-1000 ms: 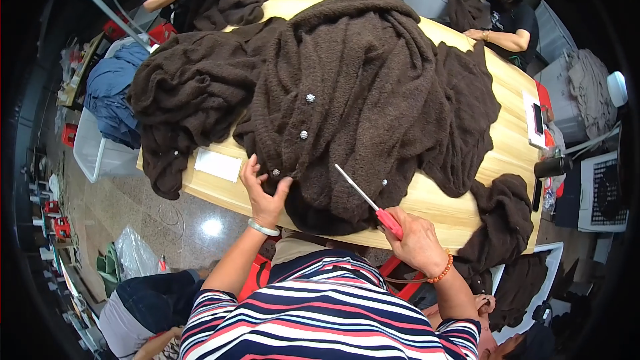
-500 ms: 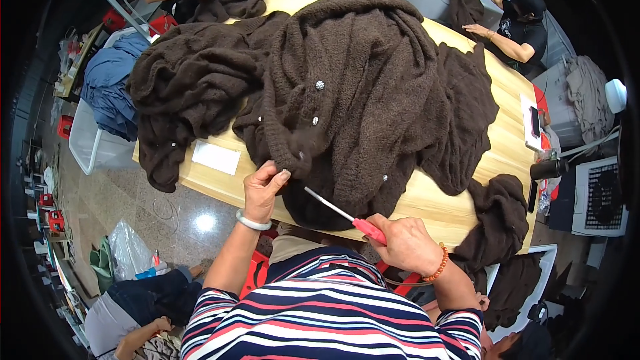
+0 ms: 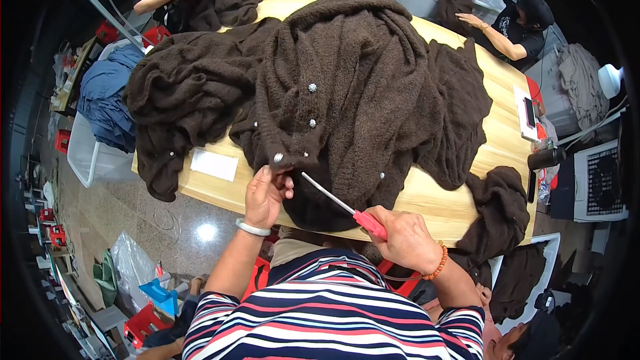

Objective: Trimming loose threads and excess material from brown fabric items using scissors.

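A large dark brown knit cardigan (image 3: 360, 93) with sparkly round buttons (image 3: 313, 88) lies spread in front of me. My left hand (image 3: 265, 199) has its fingers curled at the lower corner of the cardigan's front edge, gripping the knit beside a shiny button (image 3: 278, 158). My right hand (image 3: 403, 239) is closed round the red handle of a tool (image 3: 332, 198) with a thin straight metal shaft. Its tip points up and left, close to the cardigan's edge and just right of my left fingers. Whether the tip touches the knit I cannot tell.
More brown knits lie on the wooden table (image 3: 427, 217), with a white card (image 3: 214, 165) at left and a phone (image 3: 530, 110) and black bottle (image 3: 547, 159) at right. Two people handle brown knits across the table. Bins (image 3: 93, 153) of garments stand around it.
My left fingers have shifted slightly down and turned, bringing the shiny button into view above them. The tool has moved a little up and left. The far-right person has lifted a brown knit.
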A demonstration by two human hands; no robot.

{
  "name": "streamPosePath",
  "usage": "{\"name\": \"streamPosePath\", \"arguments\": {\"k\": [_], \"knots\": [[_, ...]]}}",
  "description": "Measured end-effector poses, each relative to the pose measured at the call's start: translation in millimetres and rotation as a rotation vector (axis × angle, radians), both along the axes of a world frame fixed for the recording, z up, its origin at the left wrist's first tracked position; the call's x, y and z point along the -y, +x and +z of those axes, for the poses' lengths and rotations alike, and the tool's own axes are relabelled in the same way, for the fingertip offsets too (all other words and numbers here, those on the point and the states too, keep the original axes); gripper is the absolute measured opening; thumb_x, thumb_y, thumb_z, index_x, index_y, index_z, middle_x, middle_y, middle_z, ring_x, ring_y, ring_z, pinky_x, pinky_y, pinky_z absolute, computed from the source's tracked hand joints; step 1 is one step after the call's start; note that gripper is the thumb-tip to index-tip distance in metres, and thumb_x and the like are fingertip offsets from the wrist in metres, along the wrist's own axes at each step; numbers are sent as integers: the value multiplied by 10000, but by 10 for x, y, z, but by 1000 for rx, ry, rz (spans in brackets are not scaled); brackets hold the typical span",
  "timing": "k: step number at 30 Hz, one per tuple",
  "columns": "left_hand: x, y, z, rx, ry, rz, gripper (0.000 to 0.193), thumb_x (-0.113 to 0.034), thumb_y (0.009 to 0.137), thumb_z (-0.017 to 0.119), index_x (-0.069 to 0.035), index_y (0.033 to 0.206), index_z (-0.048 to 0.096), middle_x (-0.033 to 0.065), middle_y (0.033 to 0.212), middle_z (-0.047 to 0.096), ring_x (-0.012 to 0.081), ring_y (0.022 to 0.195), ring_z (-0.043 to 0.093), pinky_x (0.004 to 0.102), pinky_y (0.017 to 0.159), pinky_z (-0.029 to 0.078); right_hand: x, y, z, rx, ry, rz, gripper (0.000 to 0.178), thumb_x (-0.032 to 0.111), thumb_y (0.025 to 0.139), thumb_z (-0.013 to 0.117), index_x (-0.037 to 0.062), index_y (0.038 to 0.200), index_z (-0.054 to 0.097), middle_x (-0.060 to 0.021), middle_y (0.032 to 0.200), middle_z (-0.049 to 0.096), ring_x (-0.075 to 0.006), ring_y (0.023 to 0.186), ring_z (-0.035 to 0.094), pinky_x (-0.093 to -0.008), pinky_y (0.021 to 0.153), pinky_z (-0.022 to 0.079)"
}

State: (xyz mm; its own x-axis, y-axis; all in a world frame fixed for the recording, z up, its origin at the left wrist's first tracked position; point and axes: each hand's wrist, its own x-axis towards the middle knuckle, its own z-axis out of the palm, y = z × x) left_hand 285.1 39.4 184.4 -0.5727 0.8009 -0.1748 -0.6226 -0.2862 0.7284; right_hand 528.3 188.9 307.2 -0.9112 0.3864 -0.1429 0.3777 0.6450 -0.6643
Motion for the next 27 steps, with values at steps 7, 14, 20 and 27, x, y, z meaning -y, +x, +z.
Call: {"name": "streamPosePath", "arguments": {"k": [7, 14, 20, 27], "knots": [[-388, 230, 93, 297, -222, -218, 503, -501, 951, 550, -62, 1195, 567, 110, 1106, 660, 176, 795, 673, 253, 588, 529, 11, 0, -9, -15, 64, -112, 251, 109, 837, 655, 75, 1077, 586, -160, 765, 653, -360, 726, 653, -427, 660, 510], [-366, 5, 76, 159, -136, -188, 422, -359, 996, 519, -52, 1283, 549, 144, 1178, 647, 211, 972, 662, 370, 776, 587, 17, 56, -4, -1, 68, -159, 252, 114, 841, 659, 71, 1078, 583, -169, 778, 655, -368, 739, 654, -432, 666, 509], [-296, -46, 23, 595, 61, -338, 710, -647, 901, 502, -1, 1186, 575, 217, 1188, 633, 304, 1048, 656, 482, 868, 563, 51, -12, -10, 13, 73, -145, 258, 119, 845, 659, 71, 1084, 575, -172, 784, 653, -371, 744, 651, -433, 668, 506], [-395, -41, -81, 674, 13, -112, 202, -145, 970, 573, 24, 1069, 621, 180, 1093, 671, 257, 939, 686, 373, 785, 611, 56, -149, 11, 33, 66, -124, 257, 118, 848, 657, 71, 1085, 571, -171, 772, 649, -371, 736, 650, -433, 671, 505]]}}
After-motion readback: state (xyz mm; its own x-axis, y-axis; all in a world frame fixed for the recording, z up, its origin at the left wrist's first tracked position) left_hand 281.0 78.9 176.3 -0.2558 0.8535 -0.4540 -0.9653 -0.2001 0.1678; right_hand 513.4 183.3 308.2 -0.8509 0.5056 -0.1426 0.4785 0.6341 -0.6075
